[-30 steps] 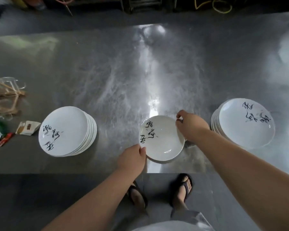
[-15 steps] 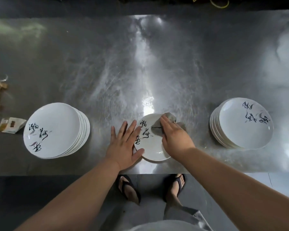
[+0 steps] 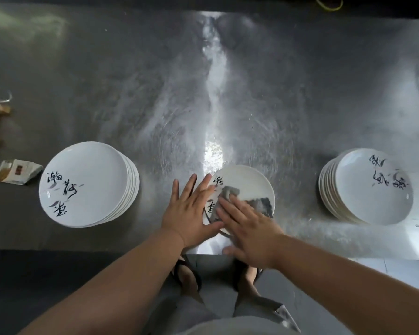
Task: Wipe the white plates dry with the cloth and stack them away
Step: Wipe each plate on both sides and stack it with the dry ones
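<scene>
Since half a second before, the right hand (image 3: 249, 235) had slid the crumpled grey cloth (image 3: 230, 193) from the far rim of the round white ceramic plate (image 3: 248, 180), which bore black brush lettering, down onto its middle. Its fingers lay straight, pressing the cloth flat. The left hand (image 3: 191, 213) stayed flat, fingers spread wide, resting on the plate's left rim and gripping nothing. That plate sat at the near edge of the brushed steel surface (image 3: 155, 93). One stack of matching plates (image 3: 82, 170) stood toward the left edge and a second stack (image 3: 373, 201) toward the right, both well apart from it.
</scene>
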